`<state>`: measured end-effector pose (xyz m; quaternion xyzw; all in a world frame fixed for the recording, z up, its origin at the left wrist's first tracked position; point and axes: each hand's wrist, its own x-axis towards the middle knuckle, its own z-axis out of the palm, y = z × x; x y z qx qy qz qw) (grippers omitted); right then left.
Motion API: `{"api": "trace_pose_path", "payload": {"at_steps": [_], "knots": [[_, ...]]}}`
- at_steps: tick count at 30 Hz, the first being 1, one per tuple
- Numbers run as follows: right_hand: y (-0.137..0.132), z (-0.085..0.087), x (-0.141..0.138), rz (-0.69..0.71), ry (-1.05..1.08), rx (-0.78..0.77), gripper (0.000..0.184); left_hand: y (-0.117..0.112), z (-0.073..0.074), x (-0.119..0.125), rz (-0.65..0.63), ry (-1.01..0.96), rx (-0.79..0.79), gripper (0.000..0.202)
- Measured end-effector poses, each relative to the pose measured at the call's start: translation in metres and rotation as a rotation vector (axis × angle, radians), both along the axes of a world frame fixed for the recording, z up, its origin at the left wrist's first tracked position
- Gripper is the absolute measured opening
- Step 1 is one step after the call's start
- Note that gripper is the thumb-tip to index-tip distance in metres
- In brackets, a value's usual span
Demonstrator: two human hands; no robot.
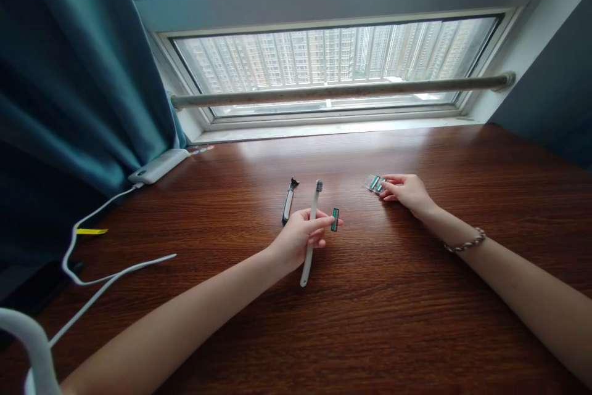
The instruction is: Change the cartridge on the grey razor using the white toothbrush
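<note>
My left hand (298, 238) is closed around a pale toothbrush (307, 264) with dark bristles, its head pointing away from me. Between the thumb and fingers of that same hand is a small green-and-black razor blade cartridge (335, 220). Just beyond the left hand, a grey-and-black razor handle (288, 201) lies on the table. Over on the right, my right hand (406, 191) has its fingers on a clear plastic case (372, 183) with green-striped cartridges in it. A braided bracelet circles the right wrist.
The brown wooden table (370, 321) reaches to the window sill. A white power strip (160, 166) sits by the blue curtain (83, 62) at left, its white cable (111, 278) looping over the tabletop. A metal bar (342, 93) crosses the window.
</note>
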<state>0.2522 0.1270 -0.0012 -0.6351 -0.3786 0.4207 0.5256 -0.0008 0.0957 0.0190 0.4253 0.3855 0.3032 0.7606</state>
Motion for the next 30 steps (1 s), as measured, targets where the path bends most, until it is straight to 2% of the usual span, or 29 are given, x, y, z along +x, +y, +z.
{"api": "trace_pose_path", "payload": {"at_steps": [11, 14, 17, 19, 20, 22, 25, 28, 30], "knots": [[0.002, -0.004, 0.005, -0.017, -0.061, 0.029, 0.019, -0.005, 0.003, 0.002, -0.064, 0.000, -0.009, 0.024], [0.002, -0.004, 0.008, -0.072, -0.142, 0.087, 0.026, -0.005, 0.002, 0.002, -0.072, -0.004, 0.002, 0.024], [-0.007, 0.002, -0.003, -0.102, -0.236, 0.201, 0.030, -0.005, 0.003, 0.002, -0.092, -0.017, 0.010, 0.022], [-0.019, 0.007, -0.019, 0.043, -0.228, 0.270, 0.031, -0.006, 0.005, 0.003, -0.117, -0.027, 0.008, 0.021], [-0.025, 0.009, -0.028, 0.187, -0.156, 0.261, 0.032, -0.007, 0.007, 0.003, -0.132, -0.030, 0.005, 0.021], [-0.040, 0.011, -0.048, 0.443, 0.064, 0.178, 0.035, -0.010, 0.011, 0.003, -0.182, -0.027, -0.014, 0.022], [-0.058, 0.011, -0.071, 0.679, 0.312, 0.083, 0.038, -0.016, 0.013, 0.005, -0.312, -0.023, -0.057, 0.021], [-0.069, 0.010, -0.081, 0.814, 0.337, 0.080, 0.033, -0.019, 0.011, 0.006, -0.401, -0.024, -0.082, 0.022], [-0.071, 0.011, -0.083, 0.812, 0.341, 0.082, 0.030, -0.020, 0.008, 0.007, -0.418, -0.009, -0.077, 0.027]]}}
